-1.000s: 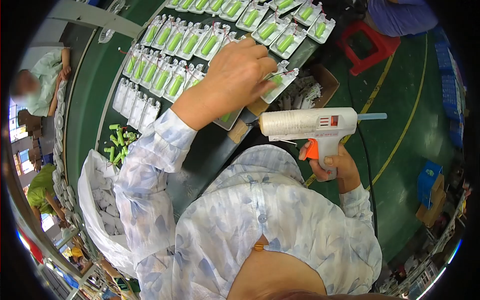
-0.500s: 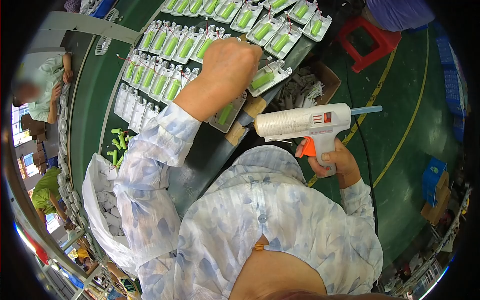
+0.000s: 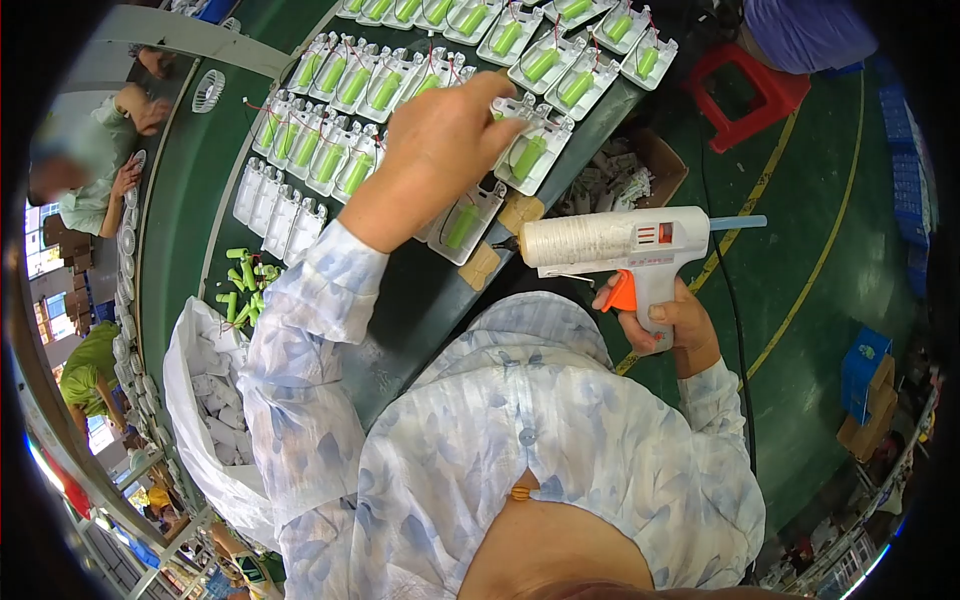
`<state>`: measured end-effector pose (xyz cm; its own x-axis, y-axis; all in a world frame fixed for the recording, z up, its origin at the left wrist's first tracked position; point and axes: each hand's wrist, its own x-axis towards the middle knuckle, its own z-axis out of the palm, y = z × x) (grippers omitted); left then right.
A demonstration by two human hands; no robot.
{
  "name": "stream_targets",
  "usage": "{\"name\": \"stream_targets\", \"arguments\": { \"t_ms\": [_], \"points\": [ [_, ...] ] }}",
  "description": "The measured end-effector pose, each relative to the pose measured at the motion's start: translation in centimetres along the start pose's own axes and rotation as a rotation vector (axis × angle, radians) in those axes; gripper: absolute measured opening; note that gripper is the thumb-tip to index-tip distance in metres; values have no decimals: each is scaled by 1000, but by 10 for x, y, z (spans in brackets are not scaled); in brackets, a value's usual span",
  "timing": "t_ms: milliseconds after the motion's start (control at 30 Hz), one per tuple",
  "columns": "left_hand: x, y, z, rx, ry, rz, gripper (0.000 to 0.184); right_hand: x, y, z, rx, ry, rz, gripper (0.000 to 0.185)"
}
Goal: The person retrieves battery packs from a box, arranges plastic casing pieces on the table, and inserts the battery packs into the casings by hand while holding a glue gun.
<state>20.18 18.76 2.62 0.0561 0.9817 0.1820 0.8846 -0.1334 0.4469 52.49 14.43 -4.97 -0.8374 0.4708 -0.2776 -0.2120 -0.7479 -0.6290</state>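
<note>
While most of the white cases (image 3: 599,92) in rows on the desk (image 3: 385,350) hold green batteries and wires, a smaller cluster of bare cases (image 3: 285,222) shows no batteries, and loose batteries (image 3: 248,272) lie in a heap nearby, so filling looks well advanced but unfinished; whether any glue is applied cannot be told. The near case (image 3: 548,158), with its battery in it, lies by the desk's edge, just beside the left hand (image 3: 442,138). That hand's thumb and forefinger are spread apart, the other fingers are hidden, and contact with the case is unclear. The right hand (image 3: 692,330) has its fingers wrapped around the glue gun (image 3: 655,243), beyond the desk's edge. Compared with half a second ago, the left thumb now shows apart from the forefinger and the near case is turned more steeply; the glue gun stays almost in place.
</note>
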Motion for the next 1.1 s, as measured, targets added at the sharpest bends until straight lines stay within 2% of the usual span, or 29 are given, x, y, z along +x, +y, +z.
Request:
{"name": "stream_targets", "arguments": {
  "t_ms": [100,200,267,367,400,467,500,533,600,700,833,933,967,1067,1100],
  "points": [
    [-14,-16,-25,-185,122,-97,26,4,1,2,4,-27,-21,69],
    [-51,-34,-55,-100,89,-253,23,14,9,1,90,-88,-7,72],
    [-87,-44,-66,-28,-8,-437,32,26,16,-3,156,-130,-42,73],
    [-138,-45,-64,15,-38,-494,48,46,16,6,224,-144,-106,73],
    [-152,-44,-58,52,-58,-493,70,52,15,10,240,-138,-127,73],
    [-162,-29,-46,32,21,-477,87,64,14,14,248,-146,-147,70],
    [-167,-27,-39,44,26,-470,101,69,14,21,244,-122,-163,68],
    [-169,-30,-31,44,63,-445,107,74,13,26,239,-96,-181,67],
    [-164,-30,-23,39,104,-511,109,82,16,26,261,-150,-172,66],
    [-161,-47,-10,110,176,-463,109,83,24,33,304,-207,-149,63],
    [-149,-48,-6,-32,168,-536,106,90,38,53,367,-224,-142,64],
    [-146,-50,-3,34,222,-416,105,97,41,67,354,-209,-168,63],
    [-147,-52,-5,22,238,-384,101,100,44,67,363,-211,-167,63],
    [-147,-65,-41,-119,263,-479,96,103,47,72,334,-241,-171,64],
    [-148,-84,-54,-49,308,-454,91,103,48,75,329,-247,-156,64]
  ]
}}
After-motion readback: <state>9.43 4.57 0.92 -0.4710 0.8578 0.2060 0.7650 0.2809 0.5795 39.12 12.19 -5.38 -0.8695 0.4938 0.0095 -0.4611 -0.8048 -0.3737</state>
